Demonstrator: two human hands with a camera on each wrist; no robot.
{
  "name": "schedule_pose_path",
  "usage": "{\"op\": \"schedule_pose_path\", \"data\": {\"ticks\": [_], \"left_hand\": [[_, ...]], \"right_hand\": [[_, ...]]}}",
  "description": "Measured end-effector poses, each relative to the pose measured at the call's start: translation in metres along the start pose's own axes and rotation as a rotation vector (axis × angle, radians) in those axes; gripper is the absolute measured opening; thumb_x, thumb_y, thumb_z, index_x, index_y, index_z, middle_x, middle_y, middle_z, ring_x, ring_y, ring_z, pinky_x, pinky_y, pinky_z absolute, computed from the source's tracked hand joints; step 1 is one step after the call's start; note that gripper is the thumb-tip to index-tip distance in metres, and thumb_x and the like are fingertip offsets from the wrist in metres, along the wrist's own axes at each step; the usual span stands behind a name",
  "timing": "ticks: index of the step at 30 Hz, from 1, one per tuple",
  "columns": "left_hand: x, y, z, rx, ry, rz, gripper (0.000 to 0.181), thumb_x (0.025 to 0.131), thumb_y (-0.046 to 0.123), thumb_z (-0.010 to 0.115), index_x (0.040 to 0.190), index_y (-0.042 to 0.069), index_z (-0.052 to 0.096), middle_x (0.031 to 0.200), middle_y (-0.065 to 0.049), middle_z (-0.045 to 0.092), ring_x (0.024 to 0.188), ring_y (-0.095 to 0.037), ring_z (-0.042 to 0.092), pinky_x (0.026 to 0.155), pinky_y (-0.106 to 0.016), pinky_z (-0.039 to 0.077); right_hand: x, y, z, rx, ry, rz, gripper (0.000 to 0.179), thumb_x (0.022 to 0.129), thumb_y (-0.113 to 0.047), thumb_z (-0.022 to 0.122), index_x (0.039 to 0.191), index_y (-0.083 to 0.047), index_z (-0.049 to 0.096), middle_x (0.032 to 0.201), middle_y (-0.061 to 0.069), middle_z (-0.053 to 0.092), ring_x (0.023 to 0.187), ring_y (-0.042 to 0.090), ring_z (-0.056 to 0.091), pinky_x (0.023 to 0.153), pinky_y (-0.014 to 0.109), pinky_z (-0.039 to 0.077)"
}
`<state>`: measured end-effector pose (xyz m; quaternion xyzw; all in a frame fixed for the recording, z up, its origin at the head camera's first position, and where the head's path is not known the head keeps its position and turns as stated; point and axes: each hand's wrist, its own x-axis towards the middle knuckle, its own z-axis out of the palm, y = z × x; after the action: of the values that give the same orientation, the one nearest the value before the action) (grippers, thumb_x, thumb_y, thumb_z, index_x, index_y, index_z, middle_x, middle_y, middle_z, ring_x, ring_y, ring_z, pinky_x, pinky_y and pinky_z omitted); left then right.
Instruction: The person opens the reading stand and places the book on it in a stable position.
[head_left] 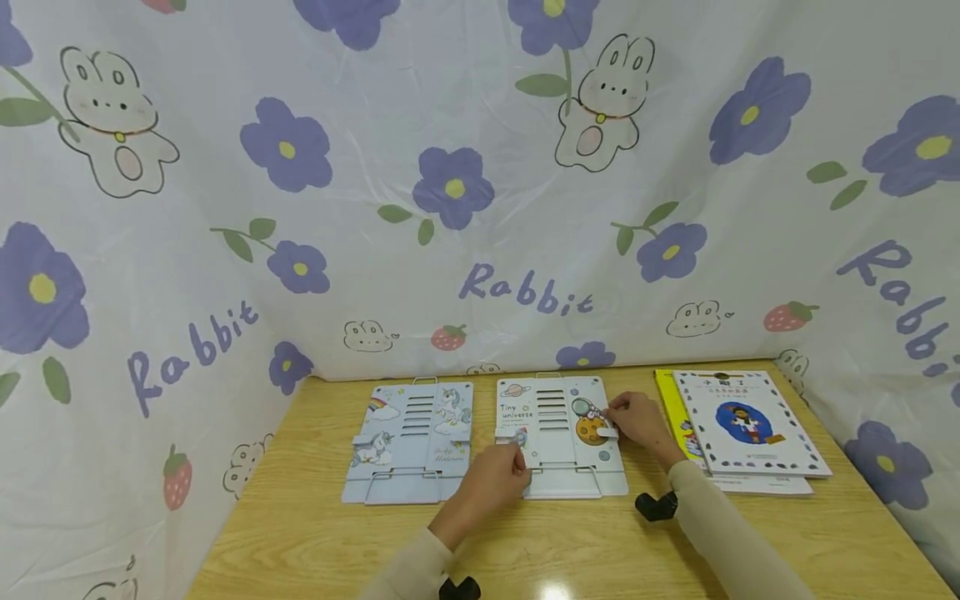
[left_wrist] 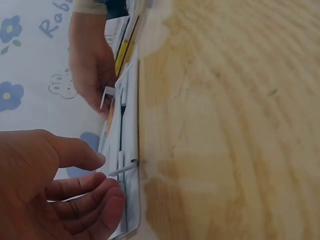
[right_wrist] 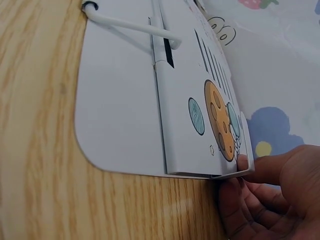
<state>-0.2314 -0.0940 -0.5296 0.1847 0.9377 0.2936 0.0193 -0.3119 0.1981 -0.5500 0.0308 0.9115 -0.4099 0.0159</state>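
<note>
A white metal book stand (head_left: 551,450) printed "Tiny universe" lies folded down on the table, with slots, a wire ledge and a clip on each side. My right hand (head_left: 637,421) is at its right edge beside the side clip (head_left: 609,432); in the right wrist view the thumb and fingers of that hand (right_wrist: 280,190) pinch the edge by the clip. My left hand (head_left: 491,475) is over the stand's lower left part, under the left clip. In the left wrist view this hand (left_wrist: 75,185) has loosely bent fingers, thumb and index tips apart, close to the wire ledge (left_wrist: 124,169).
A second book stand (head_left: 408,442) with unicorns lies to the left. On the right is a stack of books, a white-covered one (head_left: 750,425) over a yellow one (head_left: 678,425). A patterned curtain (head_left: 450,250) rises behind the wooden table (head_left: 285,500).
</note>
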Motion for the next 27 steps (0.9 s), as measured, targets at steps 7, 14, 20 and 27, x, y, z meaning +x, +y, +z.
{"op": "schedule_pose_path", "data": {"ticks": [7, 14, 20, 27], "left_hand": [[-0.006, 0.002, 0.009, 0.022, 0.010, -0.071, 0.018, 0.095, 0.015, 0.075, 0.082, 0.013, 0.062, 0.070, 0.005, 0.058, 0.060, -0.009, 0.048, 0.053, -0.025, 0.041], [-0.006, 0.000, 0.016, 0.051, 0.066, -0.056, 0.020, 0.093, 0.011, 0.074, 0.077, 0.013, 0.061, 0.070, 0.002, 0.062, 0.058, -0.010, 0.049, 0.053, -0.025, 0.041], [-0.006, -0.002, 0.018, 0.036, 0.083, -0.026, 0.021, 0.093, 0.007, 0.073, 0.077, 0.011, 0.061, 0.070, 0.001, 0.061, 0.061, -0.009, 0.050, 0.055, -0.024, 0.042], [-0.006, -0.006, 0.018, -0.049, 0.082, 0.002, 0.015, 0.096, 0.006, 0.071, 0.083, 0.010, 0.065, 0.071, 0.003, 0.062, 0.060, -0.005, 0.048, 0.056, -0.022, 0.043]], "right_hand": [[0.000, 0.000, 0.000, 0.002, -0.023, 0.033, 0.029, 0.101, -0.018, 0.071, 0.114, 0.007, 0.071, 0.098, 0.019, 0.073, 0.077, 0.021, 0.063, 0.065, 0.027, 0.052], [0.001, 0.001, 0.001, 0.007, -0.021, 0.020, 0.029, 0.100, -0.019, 0.070, 0.113, 0.008, 0.070, 0.096, 0.018, 0.073, 0.077, 0.020, 0.064, 0.064, 0.027, 0.052], [-0.001, -0.002, 0.001, 0.009, -0.029, 0.024, 0.030, 0.100, -0.019, 0.070, 0.114, 0.009, 0.070, 0.097, 0.019, 0.073, 0.078, 0.021, 0.064, 0.066, 0.028, 0.053], [-0.001, -0.004, -0.002, 0.006, -0.032, 0.042, 0.031, 0.102, -0.018, 0.068, 0.115, 0.009, 0.070, 0.100, 0.020, 0.073, 0.079, 0.021, 0.065, 0.066, 0.028, 0.054]]}}
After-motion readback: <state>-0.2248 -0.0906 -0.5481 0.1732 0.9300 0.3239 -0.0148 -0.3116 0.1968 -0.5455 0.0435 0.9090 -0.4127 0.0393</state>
